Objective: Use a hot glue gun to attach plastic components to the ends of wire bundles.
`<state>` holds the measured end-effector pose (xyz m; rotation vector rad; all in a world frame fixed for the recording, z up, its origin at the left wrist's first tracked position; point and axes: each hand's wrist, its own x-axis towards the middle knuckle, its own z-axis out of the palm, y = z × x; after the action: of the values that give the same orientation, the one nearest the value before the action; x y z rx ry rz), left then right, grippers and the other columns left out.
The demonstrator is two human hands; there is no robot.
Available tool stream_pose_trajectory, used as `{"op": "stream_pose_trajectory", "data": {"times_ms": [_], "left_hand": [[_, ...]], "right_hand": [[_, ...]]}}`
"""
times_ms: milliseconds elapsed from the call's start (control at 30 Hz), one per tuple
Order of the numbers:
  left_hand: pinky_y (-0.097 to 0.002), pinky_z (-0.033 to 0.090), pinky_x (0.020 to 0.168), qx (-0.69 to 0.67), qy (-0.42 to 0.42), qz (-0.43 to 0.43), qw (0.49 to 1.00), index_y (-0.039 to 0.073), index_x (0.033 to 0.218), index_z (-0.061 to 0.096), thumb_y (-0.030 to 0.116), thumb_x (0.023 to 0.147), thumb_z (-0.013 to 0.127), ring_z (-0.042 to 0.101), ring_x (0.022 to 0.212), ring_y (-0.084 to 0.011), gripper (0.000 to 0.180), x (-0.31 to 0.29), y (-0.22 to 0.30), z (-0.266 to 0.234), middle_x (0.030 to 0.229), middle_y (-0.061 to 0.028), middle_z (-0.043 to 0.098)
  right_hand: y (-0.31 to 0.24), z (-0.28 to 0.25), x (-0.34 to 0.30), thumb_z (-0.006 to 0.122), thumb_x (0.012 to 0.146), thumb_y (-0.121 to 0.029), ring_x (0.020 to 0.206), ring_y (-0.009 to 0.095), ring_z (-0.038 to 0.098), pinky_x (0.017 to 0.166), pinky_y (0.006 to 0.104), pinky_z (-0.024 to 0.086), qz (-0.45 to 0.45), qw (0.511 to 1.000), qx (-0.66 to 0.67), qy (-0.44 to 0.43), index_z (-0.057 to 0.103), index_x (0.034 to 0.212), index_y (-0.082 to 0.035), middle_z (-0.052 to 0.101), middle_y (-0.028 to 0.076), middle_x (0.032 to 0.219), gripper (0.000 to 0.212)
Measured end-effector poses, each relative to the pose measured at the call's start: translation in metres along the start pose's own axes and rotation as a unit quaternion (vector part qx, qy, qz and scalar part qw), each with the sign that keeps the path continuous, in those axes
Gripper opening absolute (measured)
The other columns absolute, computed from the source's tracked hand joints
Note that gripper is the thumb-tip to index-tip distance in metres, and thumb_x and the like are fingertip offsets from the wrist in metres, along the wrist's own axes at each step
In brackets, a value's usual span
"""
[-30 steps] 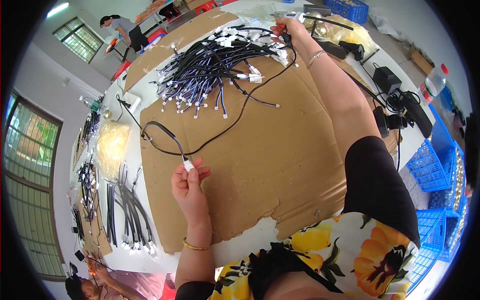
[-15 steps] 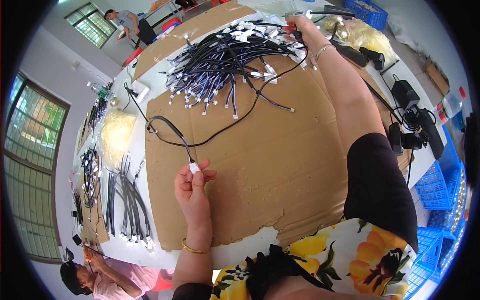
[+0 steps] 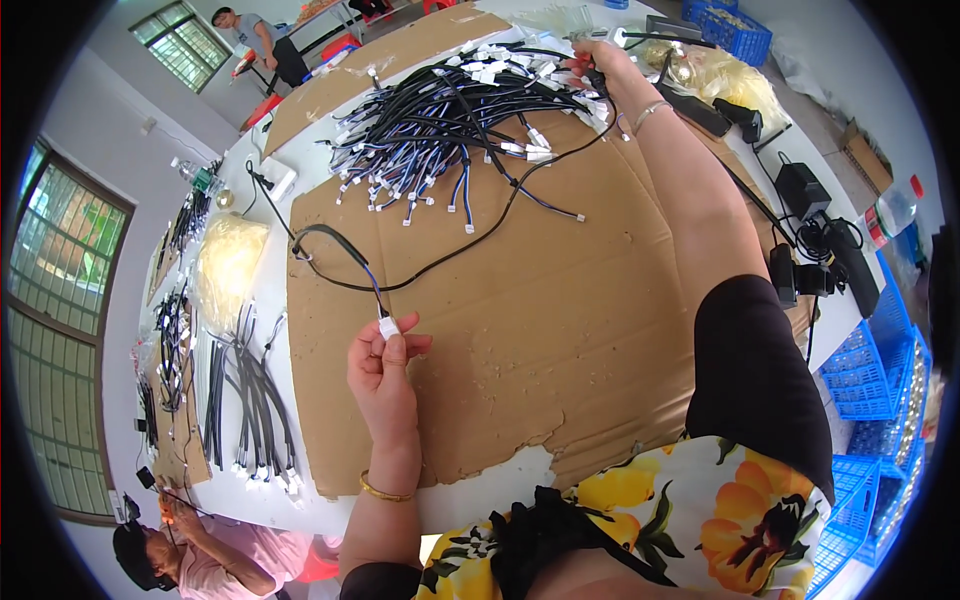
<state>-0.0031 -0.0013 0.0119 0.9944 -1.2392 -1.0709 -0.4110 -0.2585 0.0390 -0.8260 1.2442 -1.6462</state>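
Your worktop (image 3: 450, 503) bears heaped cables (image 3: 430, 130) toward its far edge. Your left hand (image 3: 385, 375) pinches one connector (image 3: 388, 327) toward the near left corner; your right hand's (image 3: 612, 65) grip and how much is done are unclear.

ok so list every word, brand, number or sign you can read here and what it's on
No text can be made out.
Right bottle: label with red, too small and blurred to read.
Left bottle: green label, too small to read.
White connector in the left hand: no writing visible.
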Motion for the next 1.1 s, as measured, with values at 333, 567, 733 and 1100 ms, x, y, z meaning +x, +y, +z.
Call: {"op": "stream_pose_trajectory", "data": {"times_ms": [333, 567, 733, 1100], "left_hand": [[-0.0251, 0.048, 0.066, -0.021, -0.004, 0.022, 1.000, -0.001, 0.101, 0.046, 0.004, 0.087, 0.045, 0.058, 0.070, -0.0139, 0.016, -0.002, -0.004, -0.002, 0.094, -0.0113, 0.060], [-0.0240, 0.047, 0.065, -0.038, -0.011, 0.024, 0.999, -0.002, 0.101, 0.046, 0.005, 0.087, 0.044, 0.057, 0.069, -0.0129, 0.015, -0.007, -0.006, -0.005, 0.093, -0.0099, 0.060], [-0.0229, 0.047, 0.063, -0.049, -0.005, 0.023, 0.999, -0.002, 0.101, 0.046, 0.003, 0.086, 0.044, 0.057, 0.069, -0.0124, 0.015, -0.001, -0.010, -0.005, 0.092, -0.0101, 0.059], [-0.0231, 0.047, 0.065, -0.035, -0.022, 0.050, 0.998, -0.003, 0.100, 0.048, 0.004, 0.086, 0.048, 0.057, 0.070, -0.0127, 0.016, 0.003, -0.007, -0.007, 0.092, -0.0099, 0.060]], "right_hand": [[-0.042, 0.000, -0.093, 0.053, 0.083, -0.016, 0.053, 0.011, 0.053, 0.057, 0.0303, 0.052, -0.015, 0.998, 0.012, -0.065, 0.051, 0.090, 0.001, 0.061, 0.011, 0.080, 0.018], [-0.061, 0.033, -0.199, 0.053, 0.082, -0.018, 0.054, 0.010, 0.054, 0.055, 0.0239, 0.051, -0.044, 0.988, -0.055, -0.140, 0.055, 0.087, 0.001, 0.061, 0.009, 0.077, 0.019], [-0.051, 0.045, -0.252, 0.058, 0.080, -0.021, 0.056, 0.011, 0.055, 0.061, 0.0304, 0.052, -0.042, 0.972, -0.067, -0.221, 0.058, 0.087, 0.000, 0.062, 0.008, 0.074, 0.022], [-0.007, 0.079, -0.318, 0.058, 0.076, -0.013, 0.067, 0.013, 0.055, 0.068, 0.0291, 0.049, 0.002, 0.907, -0.126, -0.402, 0.056, 0.091, 0.003, 0.061, 0.010, 0.082, 0.022]]}}
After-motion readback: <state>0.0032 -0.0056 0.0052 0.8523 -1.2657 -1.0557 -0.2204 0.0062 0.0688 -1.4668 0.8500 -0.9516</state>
